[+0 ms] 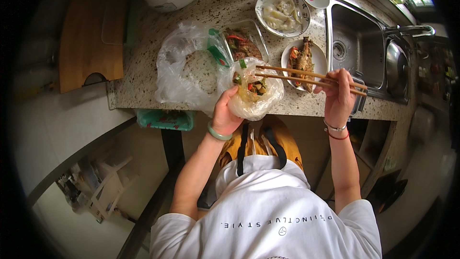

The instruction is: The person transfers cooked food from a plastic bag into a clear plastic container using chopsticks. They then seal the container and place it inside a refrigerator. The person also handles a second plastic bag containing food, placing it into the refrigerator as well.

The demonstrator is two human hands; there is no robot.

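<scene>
Beige speckled counter (136, 77) stretches past our left hand (225, 112), steel sink (359, 26) beyond our right hand (339, 95). We've got a clear plastic bag (260, 109) of food (258, 88) gripped in the left; white plate (320, 61) of fish (304, 62) sits nearer the right, which pinches wooden chopsticks (287, 70), tips over the bag.

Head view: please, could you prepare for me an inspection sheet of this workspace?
Surface: speckled countertop.
Job's things: clear plastic food bag; wooden chopsticks.
Clutter: crumpled clear bag, plate of cooked fish, floral-rimmed plate with apparent dumplings, transparent food container.
Hands: left hand holds the food bag; right hand holds the chopsticks, tips at the bag.
Cables: nothing seen.
Surroundings: metal sink with faucet, at right.
</scene>
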